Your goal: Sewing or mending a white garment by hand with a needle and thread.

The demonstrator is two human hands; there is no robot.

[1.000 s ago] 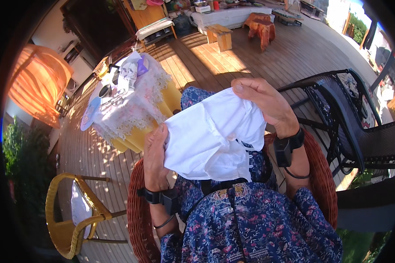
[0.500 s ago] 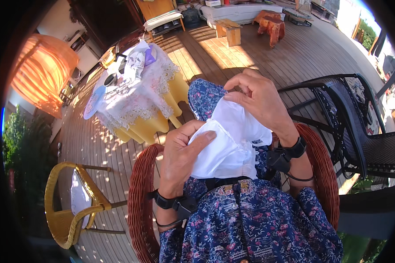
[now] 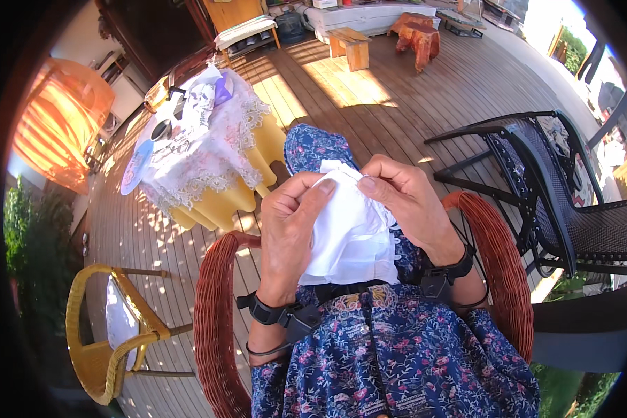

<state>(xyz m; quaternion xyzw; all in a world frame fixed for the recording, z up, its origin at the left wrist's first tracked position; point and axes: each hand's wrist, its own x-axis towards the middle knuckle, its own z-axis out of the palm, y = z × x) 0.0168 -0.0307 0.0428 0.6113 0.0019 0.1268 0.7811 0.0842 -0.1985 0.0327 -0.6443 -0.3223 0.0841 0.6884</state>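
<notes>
A white piece of cloth (image 3: 348,233) hangs over my lap, lightly gathered, with small loops or trim along its right edge. At its upper left edge my left hand (image 3: 294,219) pinches it between thumb and fingers. My right hand (image 3: 405,200) pinches the upper right edge, close beside the left one. Both hands wear black wrist straps. Beneath the cloth lies my blue floral clothing (image 3: 320,150), stretched over my knees. Whatever the folds cover at the pinched edge is hidden.
I sit in a reddish-brown wicker armchair (image 3: 216,313). Ahead to the left stands a table with a lace tablecloth (image 3: 205,164), with several items on it. A yellow chair (image 3: 90,348) is at left, a black chair (image 3: 557,202) at right. A wooden bench (image 3: 350,47) stands farther off on the deck.
My right hand has come down and in toward the left. The cloth's spread upper part is drawn together, and both hands now grip near each other at its top edge.
</notes>
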